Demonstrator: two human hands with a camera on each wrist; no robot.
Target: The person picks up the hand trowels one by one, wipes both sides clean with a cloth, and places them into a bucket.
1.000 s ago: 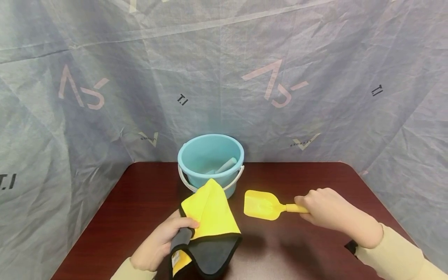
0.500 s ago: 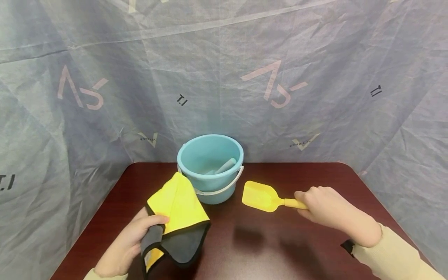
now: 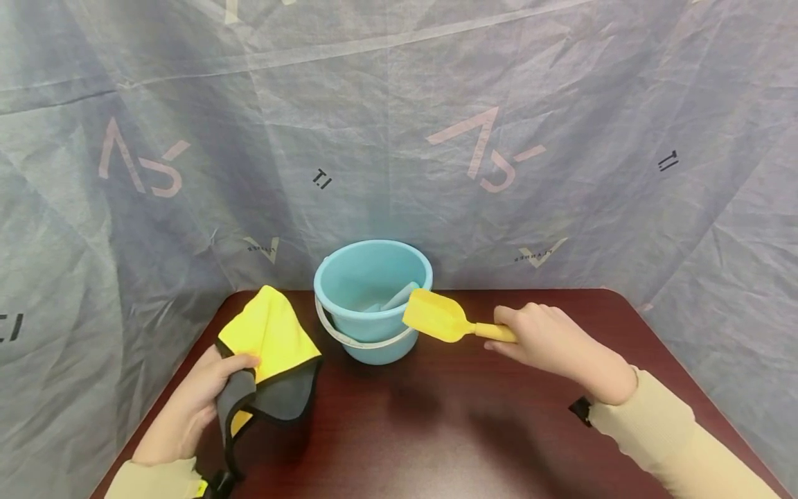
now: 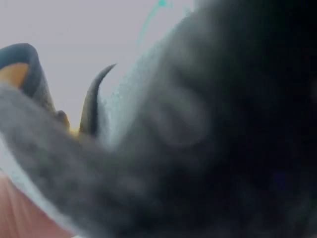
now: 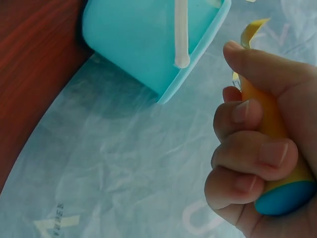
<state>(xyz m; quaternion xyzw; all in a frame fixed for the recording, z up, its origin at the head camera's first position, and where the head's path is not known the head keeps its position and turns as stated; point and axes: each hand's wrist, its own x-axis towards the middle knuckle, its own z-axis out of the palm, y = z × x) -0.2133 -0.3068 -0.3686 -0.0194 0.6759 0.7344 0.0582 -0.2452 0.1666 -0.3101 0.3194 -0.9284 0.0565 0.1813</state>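
Note:
My left hand [image 3: 199,384] pinches a yellow cloth [image 3: 268,336] with a grey back and black edging, held up left of the bucket. In the left wrist view the cloth's grey side [image 4: 54,158] fills most of the picture. My right hand [image 3: 551,339] grips a yellow toy shovel [image 3: 436,315] by its handle, fingers wrapped round it. The handle's blue end [image 5: 287,197] shows in the right wrist view. The shovel's blade overlaps the right side of the light-blue bucket [image 3: 374,353] in the head view. Inside the bucket lies a light-blue thing with a rod-like handle [image 3: 400,296].
The bucket stands at the back of a dark red table [image 3: 486,430], its white handle [image 3: 368,343] hanging down in front. A grey printed fabric sheet [image 3: 386,138] hangs behind and beside the table.
My left hand has carried the cloth leftward, away from the bucket's front. My right hand has moved left and up, bringing the shovel's blade to the bucket's right side.

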